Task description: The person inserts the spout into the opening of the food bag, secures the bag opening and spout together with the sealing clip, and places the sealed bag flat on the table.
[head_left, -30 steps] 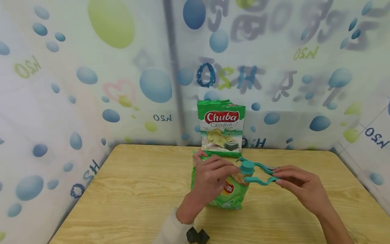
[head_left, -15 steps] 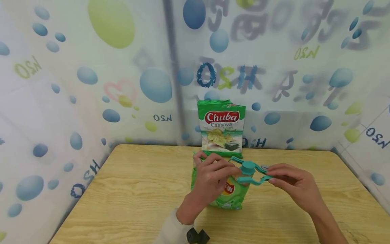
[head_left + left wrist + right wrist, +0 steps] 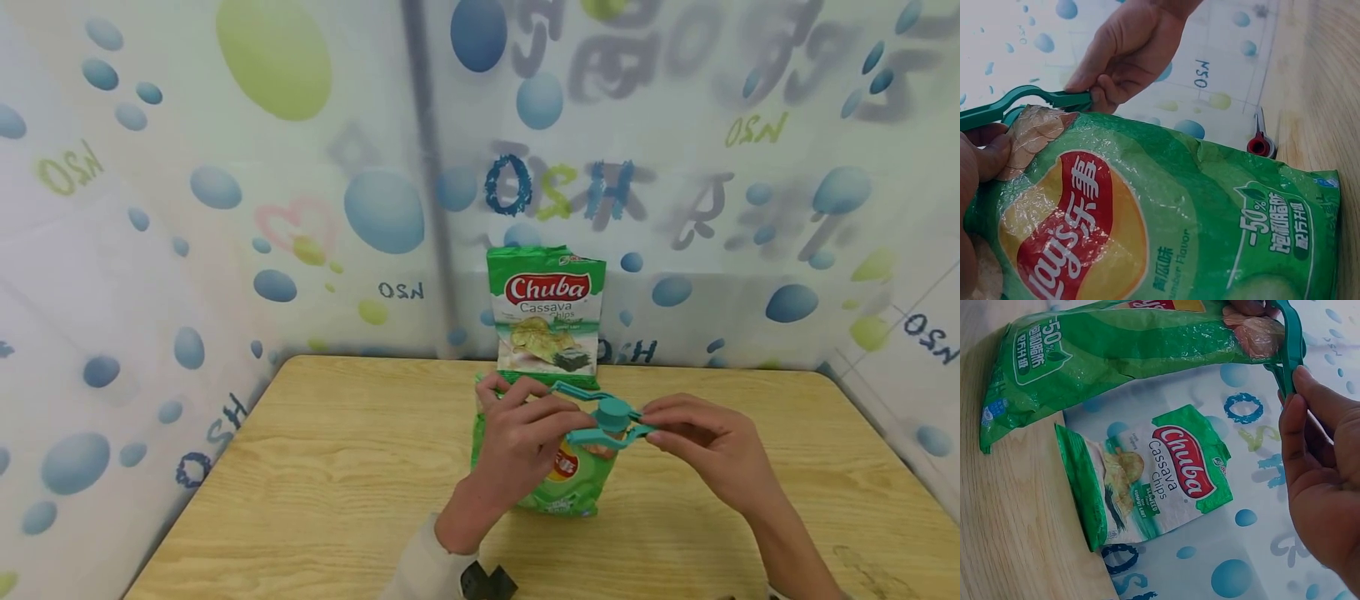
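- Teal plastic clip (image 3: 613, 414), arms spread apart, round cap on one of them; at the upper right corner of the chip bag, cannot tell whether touching it.
- Right hand (image 3: 708, 437): narrow grip, thumb and fingers pinching one end of the clip.
- Left hand (image 3: 521, 429): holding the top of the same bag, thumb pressed to the front in the left wrist view, forefinger just beside the clip.
- Green Lay's bag (image 3: 1166, 181), upright on the wood-grain table (image 3: 337, 467), with a red and yellow logo, partly hidden by the left hand in the head view.
- Chuba cassava chips bag (image 3: 549, 317), green and white, upright behind it near the table's far edge, with an uneven top right corner.
- Red-and-black handle (image 3: 1261, 147) with a metal blade, lying on the table beyond the Lay's bag.
- White backdrop (image 3: 300, 158) around the table, printed with blue and green drops.
- Pale sleeve (image 3: 426, 567) on the left arm, black device (image 3: 487, 581) at the wrist.
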Demonstrator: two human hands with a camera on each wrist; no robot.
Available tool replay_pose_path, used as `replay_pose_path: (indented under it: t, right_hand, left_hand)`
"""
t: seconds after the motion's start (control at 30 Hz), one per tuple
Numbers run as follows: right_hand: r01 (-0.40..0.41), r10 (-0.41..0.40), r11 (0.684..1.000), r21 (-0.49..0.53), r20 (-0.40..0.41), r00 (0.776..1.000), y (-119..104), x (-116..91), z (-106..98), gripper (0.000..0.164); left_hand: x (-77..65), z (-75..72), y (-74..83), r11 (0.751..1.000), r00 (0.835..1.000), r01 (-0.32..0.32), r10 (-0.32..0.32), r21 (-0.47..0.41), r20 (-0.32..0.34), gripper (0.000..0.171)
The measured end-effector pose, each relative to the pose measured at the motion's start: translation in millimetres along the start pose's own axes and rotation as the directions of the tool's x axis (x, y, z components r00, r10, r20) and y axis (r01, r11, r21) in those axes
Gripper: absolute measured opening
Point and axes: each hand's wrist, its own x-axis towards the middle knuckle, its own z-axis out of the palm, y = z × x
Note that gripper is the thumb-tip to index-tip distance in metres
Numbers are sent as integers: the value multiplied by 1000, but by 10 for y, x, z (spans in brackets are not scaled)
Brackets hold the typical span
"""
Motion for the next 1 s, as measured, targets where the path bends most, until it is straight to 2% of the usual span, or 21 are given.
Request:
replay_pose_path:
  t: [0.23, 0.47, 1.0]
  right_hand:
    - [4, -4, 1000, 10, 2, 1000, 16, 2, 6, 24]
    - [88, -88, 988, 129, -4, 996, 65, 25, 40, 32]
    - [109, -108, 988, 113, -19, 994, 83, 29, 74, 33]
  left_hand:
    - [0, 4, 8, 1000, 1000, -6, 6, 17, 9, 23]
    - [-2, -10, 7, 1000, 1000, -10, 9, 26, 30, 21]
    - [-2, -20, -14, 999, 999, -24, 23, 22, 26, 20]
